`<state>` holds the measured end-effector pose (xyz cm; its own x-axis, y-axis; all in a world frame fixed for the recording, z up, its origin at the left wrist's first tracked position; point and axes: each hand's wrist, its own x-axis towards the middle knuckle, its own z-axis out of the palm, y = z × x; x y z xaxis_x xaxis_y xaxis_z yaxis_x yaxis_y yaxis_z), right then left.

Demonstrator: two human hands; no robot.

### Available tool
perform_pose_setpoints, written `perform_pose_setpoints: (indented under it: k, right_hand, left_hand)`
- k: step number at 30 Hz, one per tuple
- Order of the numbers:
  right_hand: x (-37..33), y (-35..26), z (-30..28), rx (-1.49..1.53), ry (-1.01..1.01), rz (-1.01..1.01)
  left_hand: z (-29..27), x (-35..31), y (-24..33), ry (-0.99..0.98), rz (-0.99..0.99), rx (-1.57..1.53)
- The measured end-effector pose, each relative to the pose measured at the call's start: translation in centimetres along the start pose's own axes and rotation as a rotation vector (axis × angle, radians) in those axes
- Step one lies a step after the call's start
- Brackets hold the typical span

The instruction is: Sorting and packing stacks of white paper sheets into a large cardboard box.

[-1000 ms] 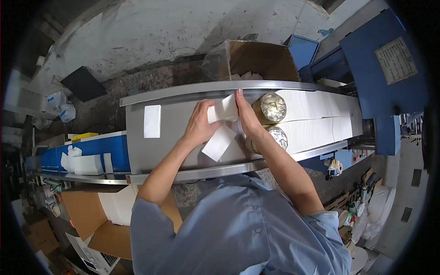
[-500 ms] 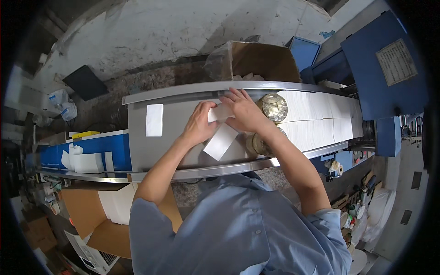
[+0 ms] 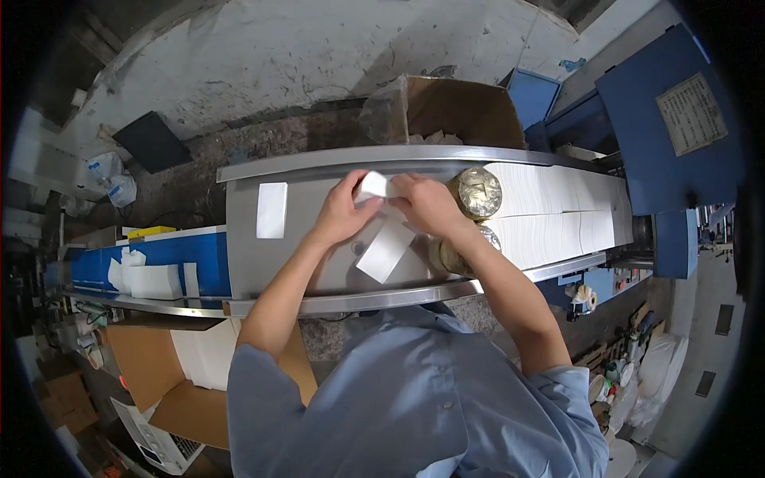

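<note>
Over the middle of the grey metal table my left hand point(image 3: 346, 209) and my right hand point(image 3: 426, 203) grip a small stack of white paper point(image 3: 373, 186) between them, one at each end. The stack looks curved upward at its left end. Just below my hands, another white paper stack point(image 3: 386, 252) lies slantwise on the tabletop. A third white stack point(image 3: 272, 210) lies apart, to the left. To the right of my right hand, a round tape-wrapped weight point(image 3: 478, 193) stands against long rows of white paper point(image 3: 550, 195). A second round weight point(image 3: 450, 256) is partly hidden behind my right forearm.
Metal rails point(image 3: 351, 301) edge the table. An open cardboard box point(image 3: 462, 111) stands beyond it, another cardboard box point(image 3: 151, 366) on the near left. A blue machine point(image 3: 661, 119) rises at the right. White paper pieces point(image 3: 155, 281) sit on a blue surface at the left.
My hands have shifted slightly, and my right hand has drawn back from lying over the paper to gripping its end. The held stack now bends upward.
</note>
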<state>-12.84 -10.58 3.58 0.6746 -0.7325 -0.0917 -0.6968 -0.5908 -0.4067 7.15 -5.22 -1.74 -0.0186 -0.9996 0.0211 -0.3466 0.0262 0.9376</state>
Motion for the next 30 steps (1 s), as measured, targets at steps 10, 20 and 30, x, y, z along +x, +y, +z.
perform_pose_setpoints:
  k: [10,20,30]
  right_hand:
    - [-3.0,0.1,-2.3,0.581,0.184,0.218]
    - [-8.6,11.6,-8.7,1.514,0.521,0.504]
    - [-4.4,15.3,-8.6,1.364,0.082,0.669]
  left_hand:
    - [2.9,1.7,1.2,0.039,0.138,-0.280]
    - [10.4,3.9,5.9,-0.154,0.292,0.234]
    - [13.6,7.0,7.7,-0.284,0.335,0.284]
